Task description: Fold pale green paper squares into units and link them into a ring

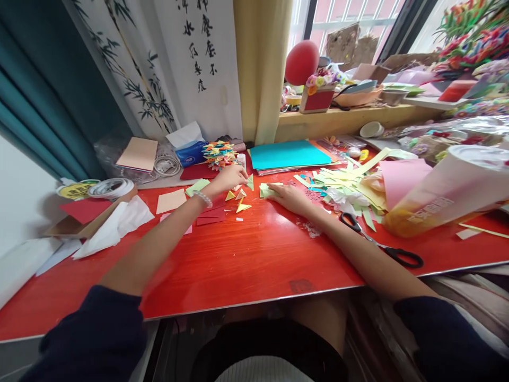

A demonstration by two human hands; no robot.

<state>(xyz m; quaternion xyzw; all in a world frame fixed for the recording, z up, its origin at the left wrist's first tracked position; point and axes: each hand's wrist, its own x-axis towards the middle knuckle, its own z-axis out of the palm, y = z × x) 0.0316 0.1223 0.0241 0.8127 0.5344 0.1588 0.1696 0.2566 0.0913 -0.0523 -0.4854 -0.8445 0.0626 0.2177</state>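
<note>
My left hand is over the middle of the red table, its fingers pinched on a small green paper piece. Just right of it, my right hand lies flat with fingertips on a small stack of light green paper. Between and in front of the hands are small folded yellow triangles. Red paper squares and a peach square lie around my left wrist. More green squares show behind that wrist. A multicoloured folded-paper cluster stands behind my left hand.
Blue sheets lie at the back. Right of my right hand are paper strips, black scissors near my forearm, and a large tilted cup. A cardboard tray with white paper is at the left.
</note>
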